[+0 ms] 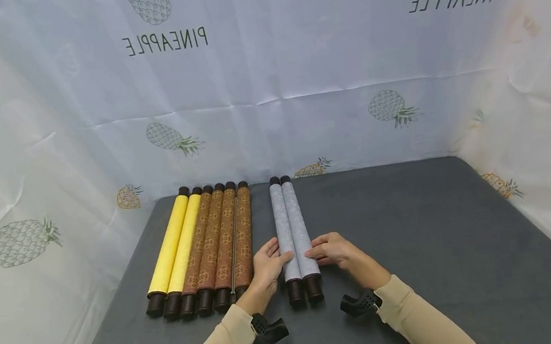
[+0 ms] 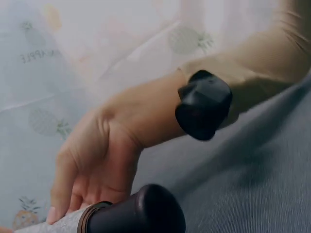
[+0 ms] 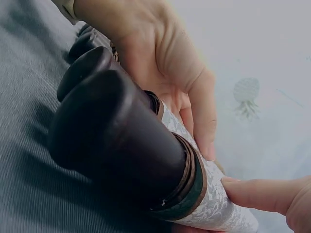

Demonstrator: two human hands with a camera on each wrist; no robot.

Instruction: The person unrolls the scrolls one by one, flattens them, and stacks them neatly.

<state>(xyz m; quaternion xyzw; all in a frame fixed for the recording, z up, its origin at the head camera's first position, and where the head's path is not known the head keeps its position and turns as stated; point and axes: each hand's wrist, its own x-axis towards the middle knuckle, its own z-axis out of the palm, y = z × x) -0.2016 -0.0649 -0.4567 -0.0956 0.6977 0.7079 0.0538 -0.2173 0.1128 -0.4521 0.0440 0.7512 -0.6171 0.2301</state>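
Observation:
Two pale grey-blue patterned rolled scrolls with dark rod ends lie side by side near mid-table in the head view: a left grey scroll [image 1: 285, 238] and a right grey scroll [image 1: 299, 231]. My left hand [image 1: 267, 265] holds the left grey scroll near its lower end, thumb on top and fingers along its outer side. My right hand [image 1: 335, 250] grips the right grey scroll from the other side; in the right wrist view its thumb [image 3: 257, 194] lies on the pale cover and fingertips show below. The left wrist view shows a dark rod end [image 2: 136, 213] close to the left palm.
To the left lie two yellow scrolls, a left one [image 1: 169, 245] and a right one [image 1: 184, 243], beside several brown patterned scrolls [image 1: 217, 240]. All are on a dark grey table [image 1: 412, 225]. White pineapple-print cloth [image 1: 295, 69] hangs behind and at both sides.

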